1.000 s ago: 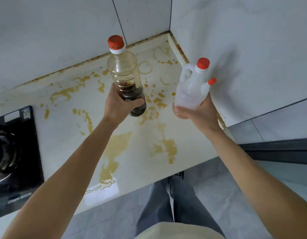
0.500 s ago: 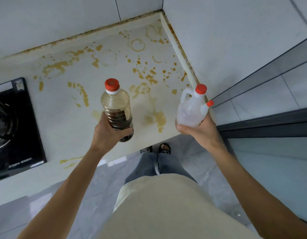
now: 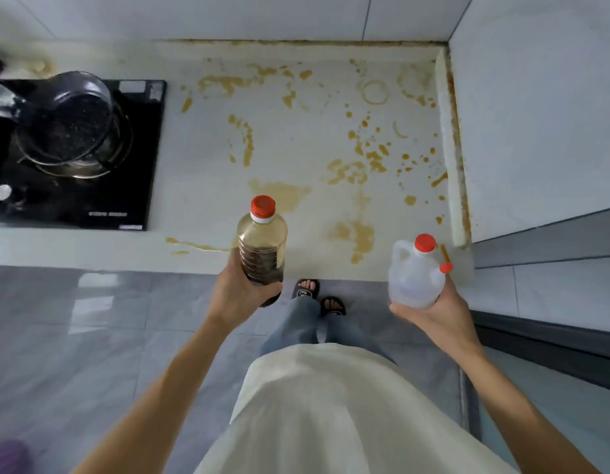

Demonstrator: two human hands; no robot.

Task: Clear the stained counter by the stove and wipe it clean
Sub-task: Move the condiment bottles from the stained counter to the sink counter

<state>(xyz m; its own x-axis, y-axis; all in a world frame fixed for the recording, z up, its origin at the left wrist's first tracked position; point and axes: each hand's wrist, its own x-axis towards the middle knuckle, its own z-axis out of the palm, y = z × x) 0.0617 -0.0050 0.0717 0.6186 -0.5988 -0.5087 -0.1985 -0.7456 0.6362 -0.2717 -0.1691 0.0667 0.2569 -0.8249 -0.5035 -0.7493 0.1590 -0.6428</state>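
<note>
Now | L hand (image 3: 240, 292) grips 1 bottle (image 3: 261, 246) | R hand (image 3: 433, 311) grips 1 jug (image 3: 415, 277)

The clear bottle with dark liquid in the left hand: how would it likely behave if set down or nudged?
The clear bottle looks under half full of dark liquid, so probably light, with weight low. It is tall and narrow, so a sideways nudge might still tip it, and its round body would likely roll. The left hand grips low; greasy stains on the counter hint it may be slippery.

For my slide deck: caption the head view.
Left hand holds dark-liquid bottle, right hand white jug, before stained counter.
</note>
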